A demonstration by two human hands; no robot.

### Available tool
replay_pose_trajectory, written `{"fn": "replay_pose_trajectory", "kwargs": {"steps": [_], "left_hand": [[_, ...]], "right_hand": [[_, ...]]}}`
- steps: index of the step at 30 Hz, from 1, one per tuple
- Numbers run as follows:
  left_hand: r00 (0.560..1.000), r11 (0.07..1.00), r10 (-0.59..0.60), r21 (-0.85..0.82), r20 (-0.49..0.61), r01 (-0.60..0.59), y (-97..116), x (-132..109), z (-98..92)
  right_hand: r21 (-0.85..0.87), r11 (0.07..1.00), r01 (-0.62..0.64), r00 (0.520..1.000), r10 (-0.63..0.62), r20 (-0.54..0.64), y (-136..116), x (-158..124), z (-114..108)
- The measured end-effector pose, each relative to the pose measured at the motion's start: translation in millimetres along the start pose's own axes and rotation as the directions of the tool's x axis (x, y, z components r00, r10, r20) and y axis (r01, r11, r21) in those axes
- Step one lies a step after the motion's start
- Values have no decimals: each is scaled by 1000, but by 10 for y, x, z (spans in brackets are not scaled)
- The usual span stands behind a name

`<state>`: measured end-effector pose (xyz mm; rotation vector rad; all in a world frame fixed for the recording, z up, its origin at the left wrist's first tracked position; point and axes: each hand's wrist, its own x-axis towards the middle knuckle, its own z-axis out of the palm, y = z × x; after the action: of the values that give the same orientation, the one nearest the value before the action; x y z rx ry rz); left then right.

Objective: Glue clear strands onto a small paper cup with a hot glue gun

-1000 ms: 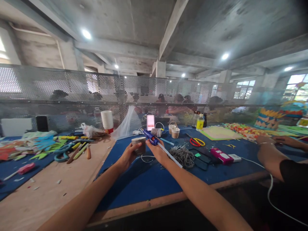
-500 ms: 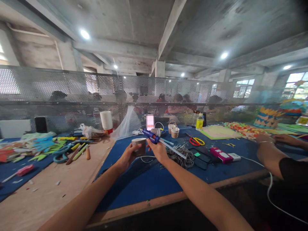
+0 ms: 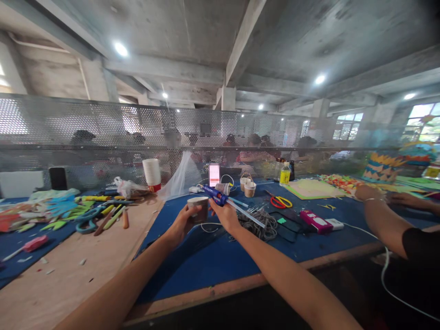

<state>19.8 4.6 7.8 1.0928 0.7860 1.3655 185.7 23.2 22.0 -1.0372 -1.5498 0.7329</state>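
Observation:
My left hand (image 3: pixel 182 223) is wrapped round a small brown paper cup (image 3: pixel 198 207), held just above the blue table mat (image 3: pixel 213 261). My right hand (image 3: pixel 225 215) grips a blue glue gun (image 3: pixel 216 194) with a clear glue stick jutting out of its back; its nozzle points left at the cup's rim. A thin white cord loops on the mat below the cup. A tangle of grey twine (image 3: pixel 258 221) lies just right of my right hand.
Red-and-yellow scissors (image 3: pixel 280 201), a pink-and-white device (image 3: pixel 314 221), small twine-wrapped cups (image 3: pixel 248 185), a yellow bottle (image 3: pixel 285 174) and stacked paper cups (image 3: pixel 152 173) sit on the table. Colourful paper cut-outs and pens (image 3: pixel 68 208) lie left. Another person's arms (image 3: pixel 385 215) rest at right. A perforated metal screen stands behind.
The glue gun's stick end swung from low right up to a flatter angle, and my hands stayed at the cup. The other person's nearer hand slid slightly farther onto the table.

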Motion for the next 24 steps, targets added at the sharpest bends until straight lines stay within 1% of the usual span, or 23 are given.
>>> {"fn": "replay_pose_trajectory", "kwargs": {"steps": [13,20,24], "left_hand": [[998,1000,20,-5,58,-20,-28,9,-29],[996,1000,28,1,90,-29,12,-28,4],[994,1000,30,-7,102,-30,21,-32,10]], "right_hand": [[-55,998,19,1000,-19,-2,5,7,-10],[-68,997,26,1000,-26,10,21,16,-12],[-75,997,19,1000,-18,12,77,32,-4]]}}
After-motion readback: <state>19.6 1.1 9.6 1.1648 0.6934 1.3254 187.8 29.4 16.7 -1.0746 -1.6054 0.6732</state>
